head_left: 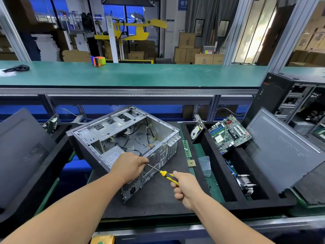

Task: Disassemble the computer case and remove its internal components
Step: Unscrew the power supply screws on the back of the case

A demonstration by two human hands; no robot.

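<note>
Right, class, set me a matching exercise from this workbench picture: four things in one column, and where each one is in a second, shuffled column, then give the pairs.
Things
1. screwdriver
2. motherboard
3. tape dispenser
4. power supply

Places
A. on the green upper shelf
B. inside the open computer case
C. leaning in the black foam tray on the right
D. gripped in the right hand, shaft steadied by the left hand

Pairs: 1-D, 2-C, 3-A, 4-B
</note>
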